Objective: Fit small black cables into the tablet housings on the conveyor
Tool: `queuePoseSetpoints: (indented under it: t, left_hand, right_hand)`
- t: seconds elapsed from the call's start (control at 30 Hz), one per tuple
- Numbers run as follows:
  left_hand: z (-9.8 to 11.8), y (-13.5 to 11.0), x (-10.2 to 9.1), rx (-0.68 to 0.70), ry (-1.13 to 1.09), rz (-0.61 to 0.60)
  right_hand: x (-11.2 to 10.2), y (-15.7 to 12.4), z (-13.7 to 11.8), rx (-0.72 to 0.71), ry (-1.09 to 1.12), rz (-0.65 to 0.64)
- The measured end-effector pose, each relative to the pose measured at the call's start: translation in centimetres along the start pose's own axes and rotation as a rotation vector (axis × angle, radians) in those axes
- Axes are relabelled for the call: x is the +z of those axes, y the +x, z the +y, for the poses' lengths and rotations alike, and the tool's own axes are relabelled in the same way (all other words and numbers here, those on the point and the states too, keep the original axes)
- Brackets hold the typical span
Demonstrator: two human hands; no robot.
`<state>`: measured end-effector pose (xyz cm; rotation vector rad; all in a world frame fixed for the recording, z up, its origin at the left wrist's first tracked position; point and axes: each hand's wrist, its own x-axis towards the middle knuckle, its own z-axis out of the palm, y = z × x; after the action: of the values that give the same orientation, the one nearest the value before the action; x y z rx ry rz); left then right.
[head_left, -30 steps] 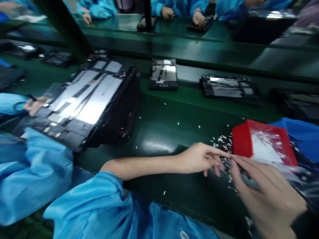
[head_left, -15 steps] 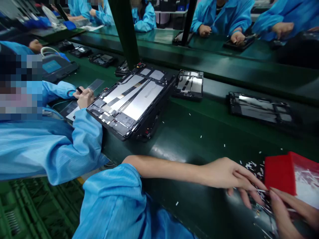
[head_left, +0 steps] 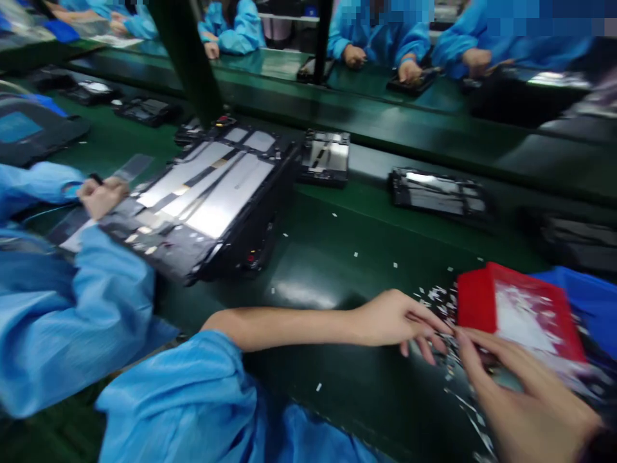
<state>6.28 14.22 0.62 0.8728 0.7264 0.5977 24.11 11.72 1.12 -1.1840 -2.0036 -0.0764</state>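
Strips (head_left: 436, 294) lie just beyond the left hand (head_left: 388, 320) and right hand (head_left: 535, 392). Fingertips meet; whether they pinch one, I cannot tell. I advise light, steady pressure, wrists still.

Left hand (head_left: 391, 318) and right hand (head_left: 535, 399) nearly meet at the fingertips (head_left: 441, 323).

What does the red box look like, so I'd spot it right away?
Start at the long green table, toward the right, where the left hand and right hand come together. Just beyond them sits the red box, with small white pieces inside. Its red colour sets it apart from the blue bin beside it.
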Motion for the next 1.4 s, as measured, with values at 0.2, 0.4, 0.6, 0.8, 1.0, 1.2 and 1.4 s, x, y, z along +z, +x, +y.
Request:
queuePoseSetpoints:
  t: [0.2,0.4,0.6,0.8,1.0,1.2,1.4]
  left_hand:
    - [-0.8,1.1,0.1,0.046,0.019,0.016]
    - [-0.8,1.1,0.1,0.07,0.093,0.047]
    - [-0.3,1.0,0.4,0.053,0.177,0.07]
    - [-0.2,0.9,0.4,0.061,0.233,0.062]
    - [0.1,0.8,0.4,0.073,0.285,0.056]
    - [-0.2,1.0,0.2,0.047,0.231,0.039]
    - [-0.9,1.4,0.0,-0.007,0.098,0.043]
  right_hand:
    - [-0.2,0.8,-1.5,0.122,0.065,-0.083]
    - [-0.6,0.8,-0.9,0.081,0.093,-0.085]
    - [-0.9,1.0,-0.5,0.117,0.183,-0.107]
    - [-1.5,1.0,0.0,0.267,0.284,-0.188]
    - [-1.5,0.9,0.2,0.183,0.233,-0.192]
    - [-1.2,0.6,0.0,0.209,0.098,-0.066]
    - [-0.7,0.1,-0.6,0.14,-0.073,0.098]
